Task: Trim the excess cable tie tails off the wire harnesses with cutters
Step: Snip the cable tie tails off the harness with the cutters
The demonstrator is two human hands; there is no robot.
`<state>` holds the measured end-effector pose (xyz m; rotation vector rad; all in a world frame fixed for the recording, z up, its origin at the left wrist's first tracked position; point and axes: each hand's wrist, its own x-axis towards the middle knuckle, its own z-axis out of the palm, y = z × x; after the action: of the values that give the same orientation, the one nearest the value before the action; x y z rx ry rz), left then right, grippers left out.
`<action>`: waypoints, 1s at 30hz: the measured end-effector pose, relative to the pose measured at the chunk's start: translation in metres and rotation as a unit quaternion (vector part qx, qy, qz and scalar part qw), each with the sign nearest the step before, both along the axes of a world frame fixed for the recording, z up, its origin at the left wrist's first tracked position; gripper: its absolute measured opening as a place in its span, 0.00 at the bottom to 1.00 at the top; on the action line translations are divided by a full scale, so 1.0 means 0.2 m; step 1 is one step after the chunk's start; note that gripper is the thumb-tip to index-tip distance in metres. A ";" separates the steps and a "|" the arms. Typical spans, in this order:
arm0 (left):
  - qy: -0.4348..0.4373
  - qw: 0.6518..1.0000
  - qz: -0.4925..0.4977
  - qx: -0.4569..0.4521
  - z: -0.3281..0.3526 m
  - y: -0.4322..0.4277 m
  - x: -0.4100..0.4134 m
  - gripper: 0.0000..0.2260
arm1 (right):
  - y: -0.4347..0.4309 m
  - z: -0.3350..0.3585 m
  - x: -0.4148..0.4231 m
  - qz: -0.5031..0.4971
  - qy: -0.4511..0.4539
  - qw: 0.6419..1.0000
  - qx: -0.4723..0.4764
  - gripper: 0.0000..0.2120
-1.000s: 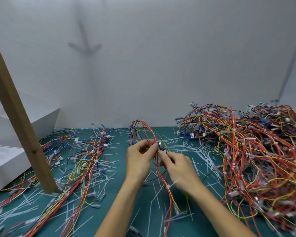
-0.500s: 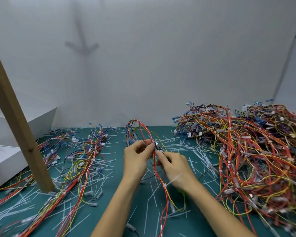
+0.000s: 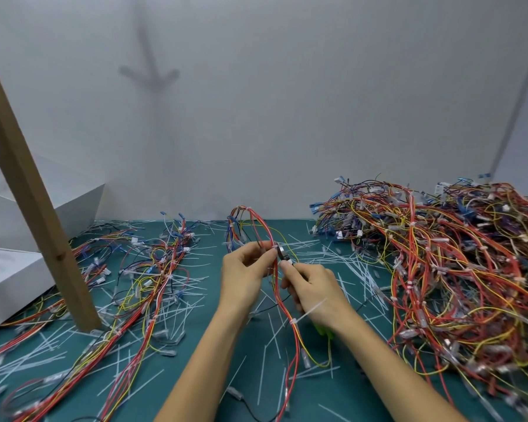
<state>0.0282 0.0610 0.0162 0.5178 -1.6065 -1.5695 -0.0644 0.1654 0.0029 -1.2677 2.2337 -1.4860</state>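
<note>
My left hand (image 3: pixel 244 274) pinches a red, orange and yellow wire harness (image 3: pixel 282 300) held up over the green mat. My right hand (image 3: pixel 314 289) grips the cutters (image 3: pixel 282 252); their dark metal head sits against the harness by my left fingertips, and a green handle end (image 3: pixel 323 328) pokes out below the palm. Whether the jaws are open I cannot tell. Lower on the same harness a white cable tie tail (image 3: pixel 310 310) sticks out to the right. The harness loops up behind my hands and trails down toward me.
A big heap of tangled harnesses (image 3: pixel 439 269) fills the right side. More harnesses (image 3: pixel 147 269) lie spread at the left. Cut white tie tails (image 3: pixel 357 266) litter the green mat (image 3: pixel 333 391). A slanted wooden post (image 3: pixel 34 190) and white boxes (image 3: pixel 9 275) stand at left.
Both hands and the harness keep the same grip; the view has shifted slightly, and the cutter head stays pressed at the tie near my left fingertips.
</note>
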 end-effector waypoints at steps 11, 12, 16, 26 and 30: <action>0.005 0.999 0.016 0.050 0.00 0.00 0.00 0.03 | 0.00 -0.01 0.00 0.005 -0.008 1.000 -0.002 0.23; 0.002 0.999 0.018 0.047 0.00 0.00 0.00 0.03 | 0.00 -0.01 0.00 0.006 -0.008 1.000 -0.003 0.23; -0.002 0.999 0.019 0.032 0.00 0.00 0.01 0.04 | -0.01 -0.01 0.00 0.006 -0.007 1.000 -0.004 0.23; -0.014 1.000 0.017 0.000 0.00 -0.01 0.01 0.03 | 0.00 -0.01 0.00 0.007 -0.002 1.000 -0.002 0.23; -0.012 1.000 0.023 -0.007 0.00 -0.01 0.01 0.03 | 0.00 -0.01 0.00 0.007 -0.004 1.000 -0.001 0.23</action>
<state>0.0296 0.0590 0.0163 0.5634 -1.6107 -1.5233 -0.0640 0.1649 0.0017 -1.2724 2.2139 -1.4872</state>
